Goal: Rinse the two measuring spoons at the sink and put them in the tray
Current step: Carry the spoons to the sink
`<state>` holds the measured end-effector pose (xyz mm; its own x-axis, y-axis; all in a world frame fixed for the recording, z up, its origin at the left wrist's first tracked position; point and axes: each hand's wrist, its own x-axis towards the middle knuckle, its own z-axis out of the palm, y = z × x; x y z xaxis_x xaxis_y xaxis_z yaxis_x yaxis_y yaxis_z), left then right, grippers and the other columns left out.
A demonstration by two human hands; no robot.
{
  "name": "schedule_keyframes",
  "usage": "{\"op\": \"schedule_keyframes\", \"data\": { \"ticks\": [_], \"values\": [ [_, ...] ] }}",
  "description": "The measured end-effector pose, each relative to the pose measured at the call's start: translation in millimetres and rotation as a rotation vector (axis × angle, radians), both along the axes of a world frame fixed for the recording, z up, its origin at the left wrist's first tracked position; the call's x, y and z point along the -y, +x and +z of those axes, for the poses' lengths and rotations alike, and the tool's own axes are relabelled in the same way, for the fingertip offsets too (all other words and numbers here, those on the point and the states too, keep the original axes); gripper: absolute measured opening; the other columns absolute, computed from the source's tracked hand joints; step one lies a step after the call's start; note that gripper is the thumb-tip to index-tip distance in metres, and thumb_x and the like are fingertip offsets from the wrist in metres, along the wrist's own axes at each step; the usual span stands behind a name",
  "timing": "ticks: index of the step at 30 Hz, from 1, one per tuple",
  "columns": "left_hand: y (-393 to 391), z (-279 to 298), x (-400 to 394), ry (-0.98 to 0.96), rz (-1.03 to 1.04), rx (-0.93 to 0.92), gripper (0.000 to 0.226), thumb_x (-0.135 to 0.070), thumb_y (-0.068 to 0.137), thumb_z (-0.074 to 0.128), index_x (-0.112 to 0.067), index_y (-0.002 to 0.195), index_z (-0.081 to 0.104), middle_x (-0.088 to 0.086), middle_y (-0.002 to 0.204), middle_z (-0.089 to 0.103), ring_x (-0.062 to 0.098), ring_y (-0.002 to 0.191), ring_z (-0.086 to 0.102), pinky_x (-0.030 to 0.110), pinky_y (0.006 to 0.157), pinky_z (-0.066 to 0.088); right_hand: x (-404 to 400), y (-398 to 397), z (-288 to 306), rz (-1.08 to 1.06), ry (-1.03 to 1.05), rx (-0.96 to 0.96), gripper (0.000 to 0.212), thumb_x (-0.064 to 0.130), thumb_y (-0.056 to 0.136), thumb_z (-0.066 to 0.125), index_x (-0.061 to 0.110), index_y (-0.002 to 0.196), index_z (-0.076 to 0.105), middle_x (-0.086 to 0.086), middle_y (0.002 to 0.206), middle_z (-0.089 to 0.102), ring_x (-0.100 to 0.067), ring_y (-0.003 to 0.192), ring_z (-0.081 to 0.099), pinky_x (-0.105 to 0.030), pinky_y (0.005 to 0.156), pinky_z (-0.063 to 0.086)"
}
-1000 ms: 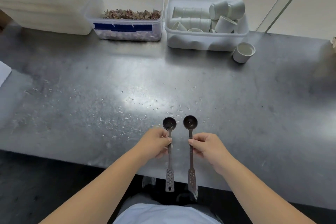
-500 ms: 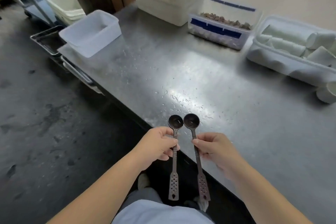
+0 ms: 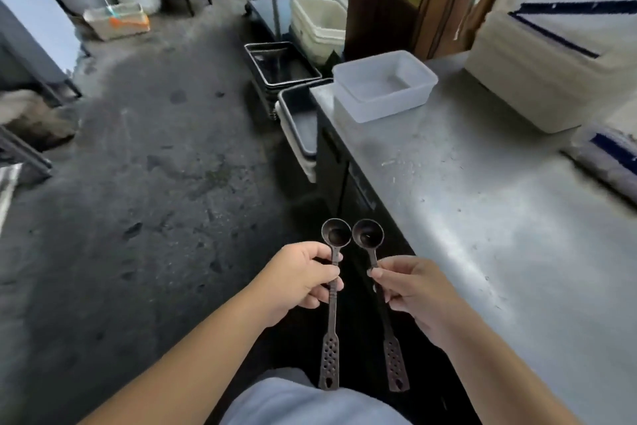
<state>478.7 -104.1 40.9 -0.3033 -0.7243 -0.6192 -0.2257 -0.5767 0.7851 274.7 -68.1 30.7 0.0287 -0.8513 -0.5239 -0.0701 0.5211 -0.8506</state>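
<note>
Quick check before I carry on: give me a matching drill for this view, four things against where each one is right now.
Things:
1. left spoon
2. right spoon
3. clear plastic tub
4. dark bins

Places:
A. on the floor beside the counter's far end
B. pinched in the right hand
C. on the steel counter, near its far corner
D. gripped in the left hand

Pairs: 1-D, 2-B, 3-C, 4-A

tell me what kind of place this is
Probably a commercial kitchen's prep or back area: a long stainless steel counter, stacked dark metal trays beside it on a bare concrete floor, and cream plastic tubs on wire shelving.
</note>
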Motion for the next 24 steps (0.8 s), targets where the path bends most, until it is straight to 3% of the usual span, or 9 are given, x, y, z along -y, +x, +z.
{"op": "schedule_keyframes", "data": {
  "ticks": [5,11,14,19,24],
  "values": [
    [103,0,25,-0.014,0.193,-0.013,0.02,-0.009,0.085,0.059,-0.018,0.101,0.068,0.004,0.07,0.073,0.01,0.048,0.052,0.018,0.043,0.039,64,102,5,0.178,0.007,0.037,0.016,0.011,0.089,0.068,0.005,0.076,0.076,-0.004,0.059,0.058,-0.01,0.053,0.05,-0.02,0.048,0.035],
    [198,-1,38,-0.02,0.455,-0.003,0.02,-0.012,0.083,0.058,-0.018,0.1,0.067,0.0,0.067,0.073,0.007,0.047,0.055,0.016,0.043,0.039,138,207,6,0.475,0.015,0.09,0.024,0.004,0.089,0.066,0.008,0.065,0.069,-0.004,0.057,0.054,-0.009,0.049,0.043,-0.016,0.043,0.029],
    [241,-5,49,-0.028,0.604,0.01,0.018,-0.011,0.085,0.058,-0.019,0.098,0.067,-0.001,0.068,0.073,0.007,0.046,0.054,0.017,0.042,0.038,177,261,0,0.63,0.034,0.138,0.031,0.002,0.089,0.066,0.01,0.059,0.069,-0.002,0.054,0.054,-0.007,0.044,0.047,-0.014,0.04,0.034],
    [308,-8,72,-0.043,0.864,0.044,0.018,-0.012,0.088,0.057,-0.018,0.102,0.066,-0.001,0.071,0.074,0.007,0.049,0.054,0.018,0.043,0.039,253,357,-18,0.896,0.089,0.136,0.017,0.004,0.089,0.065,-0.01,0.079,0.066,-0.01,0.065,0.05,-0.01,0.049,0.045,-0.016,0.045,0.036],
    [362,3,105,-0.075,1.148,0.08,0.017,-0.011,0.09,0.058,-0.013,0.106,0.065,-0.003,0.069,0.073,0.004,0.048,0.054,0.017,0.043,0.04,326,459,-11,1.172,0.086,0.134,0.019,0.004,0.09,0.065,-0.014,0.083,0.062,-0.004,0.059,0.048,-0.009,0.048,0.044,-0.015,0.044,0.038]
  ]
}}
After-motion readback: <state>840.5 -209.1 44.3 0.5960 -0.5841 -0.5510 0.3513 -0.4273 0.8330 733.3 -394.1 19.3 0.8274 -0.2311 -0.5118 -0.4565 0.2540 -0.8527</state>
